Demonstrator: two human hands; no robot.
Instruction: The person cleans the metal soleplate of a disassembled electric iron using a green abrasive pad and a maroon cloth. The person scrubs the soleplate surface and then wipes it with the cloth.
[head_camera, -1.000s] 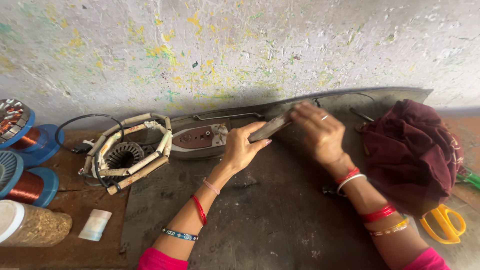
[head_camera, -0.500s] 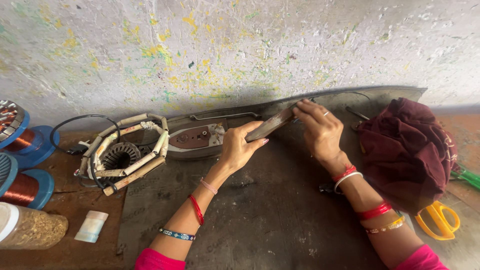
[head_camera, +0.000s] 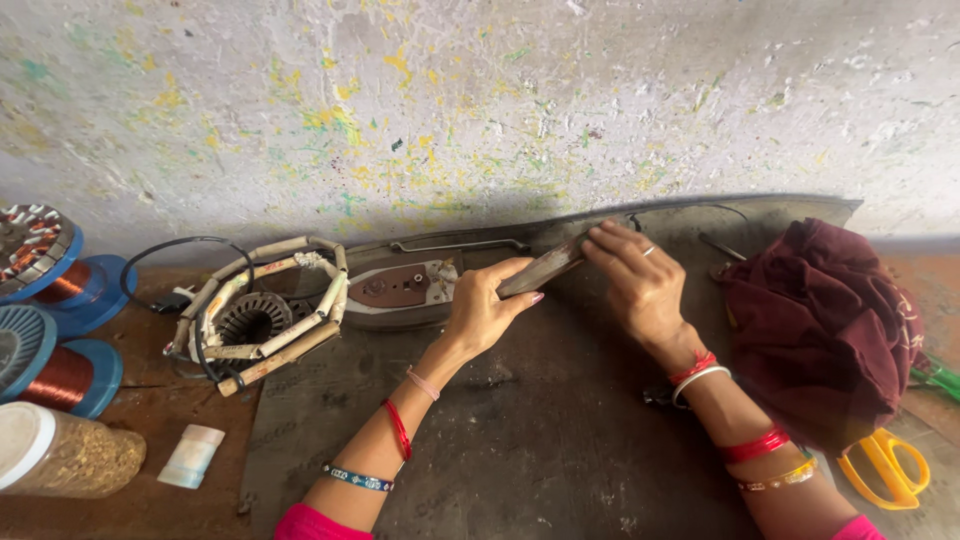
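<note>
Two hands on one thing: a flat brownish metal strip (head_camera: 545, 268), held at an angle just in front of the wall (head_camera: 480, 110). My left hand (head_camera: 485, 310) grips the strip's lower end, thumb on top, fingers curled under it. My right hand (head_camera: 640, 280) pinches the upper end with its fingertips (head_camera: 598, 240), a ring on one finger. Both hands are closed on the strip, neither released.

Taking the strip as landmark: it hovers over a dark grey mat (head_camera: 520, 440) that covers the bench and curls up against the wall behind it. Just left of the strip, touching my left hand's knuckle side, lies a grey flat-iron base (head_camera: 400, 285) with a reddish plate on it. Further left sits a coil ring wrapped in cream tape (head_camera: 265, 310) with a black cable looping out. Well left of the strip are blue spools of copper wire (head_camera: 60, 370), and nearer me on that side a clear jar with a white lid (head_camera: 60, 450) and a small white tape roll (head_camera: 190, 455).

Right of the strip, past my right wrist, a maroon cloth bundle (head_camera: 820, 320) sits on the mat. Beyond it, yellow scissors (head_camera: 885, 465) lie at the mat's edge, with a green handle (head_camera: 935, 378) poking out behind the cloth; can't tell what tool that is.
</note>
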